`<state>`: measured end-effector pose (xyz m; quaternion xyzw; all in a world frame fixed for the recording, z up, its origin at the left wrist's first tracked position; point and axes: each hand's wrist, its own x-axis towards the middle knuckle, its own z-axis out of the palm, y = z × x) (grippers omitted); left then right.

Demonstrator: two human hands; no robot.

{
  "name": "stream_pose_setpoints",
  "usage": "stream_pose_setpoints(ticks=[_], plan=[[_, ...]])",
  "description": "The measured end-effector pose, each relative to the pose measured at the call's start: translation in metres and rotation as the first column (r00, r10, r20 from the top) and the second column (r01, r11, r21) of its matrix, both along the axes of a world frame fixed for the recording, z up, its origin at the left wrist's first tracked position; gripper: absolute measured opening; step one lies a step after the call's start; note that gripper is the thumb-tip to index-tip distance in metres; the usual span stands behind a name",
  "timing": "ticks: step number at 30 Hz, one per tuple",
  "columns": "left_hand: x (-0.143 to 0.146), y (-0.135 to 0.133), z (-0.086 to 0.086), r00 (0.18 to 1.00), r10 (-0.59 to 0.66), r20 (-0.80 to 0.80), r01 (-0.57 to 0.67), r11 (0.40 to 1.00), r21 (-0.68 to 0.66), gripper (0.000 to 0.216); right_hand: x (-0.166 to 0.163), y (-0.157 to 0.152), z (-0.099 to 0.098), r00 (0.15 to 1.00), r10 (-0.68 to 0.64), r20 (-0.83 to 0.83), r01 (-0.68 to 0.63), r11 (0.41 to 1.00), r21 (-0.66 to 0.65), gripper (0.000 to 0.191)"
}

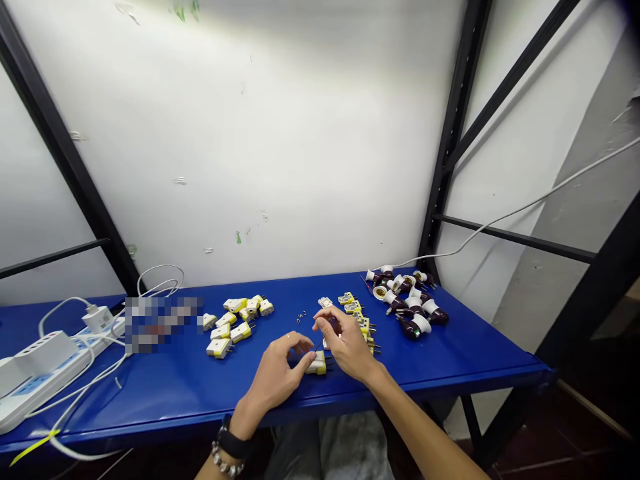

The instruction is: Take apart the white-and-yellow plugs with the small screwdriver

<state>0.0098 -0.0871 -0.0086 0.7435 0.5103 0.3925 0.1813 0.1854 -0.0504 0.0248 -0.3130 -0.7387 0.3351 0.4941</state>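
- Yellow-and-white plug (317,364): 1, between my 2 hands, its pins pointing right
- My left hand (274,373): fingers closed on that plug, holding it low over the blue table (450,367)
- My right hand (346,343): fingers pinched together on a thin dark shaft (319,345), its tip at the plug
- Other plugs: about 8 at left (227,331), more in a row (357,310) partly behind my right hand
- Brown-and-white lampholders (407,300): about 10, further right
- Tiny screws (301,317): a few, just beyond my hands
- White power strip (50,380): 1, far left, tangled in white cables (85,367)

The view is taken from a camera worn on the person's head, tilted forward and down over a blue metal bench (440,367) toward a white wall (250,133), with the left hand (273,373) and right hand (347,343) seen close, near the frame's lower edge.
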Motion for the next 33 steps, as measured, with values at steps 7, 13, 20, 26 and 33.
stream_pose_setpoints(ticks=[7, 13, 20, 26, 33], plan=[[-0.014, -0.005, -0.006, 0.991, -0.066, -0.113, 0.057, 0.995, -0.079, 0.036, 0.003, 0.003, -0.003, 1.000, -0.001, -0.014, 0.001, 0.999, -0.035, 0.025], [-0.011, -0.001, -0.008, 0.991, -0.081, -0.103, 0.075, 0.995, -0.059, 0.024, 0.001, -0.001, 0.009, 0.989, 0.016, 0.148, -0.020, 0.999, 0.025, 0.020], [-0.002, -0.001, 0.003, 0.995, -0.100, -0.027, 0.099, 0.995, -0.014, 0.021, -0.008, 0.001, 0.018, 0.959, 0.028, 0.280, -0.051, 0.996, 0.076, 0.014], [0.009, 0.011, -0.002, 0.985, -0.099, 0.140, 0.098, 0.995, 0.016, 0.020, -0.010, 0.002, 0.019, 0.955, 0.024, 0.295, -0.050, 0.995, 0.083, 0.015], [0.010, 0.010, -0.001, 0.974, -0.107, 0.199, 0.106, 0.994, 0.013, 0.015, -0.008, -0.001, 0.013, 0.983, -0.052, 0.178, 0.038, 0.996, 0.080, 0.018]])
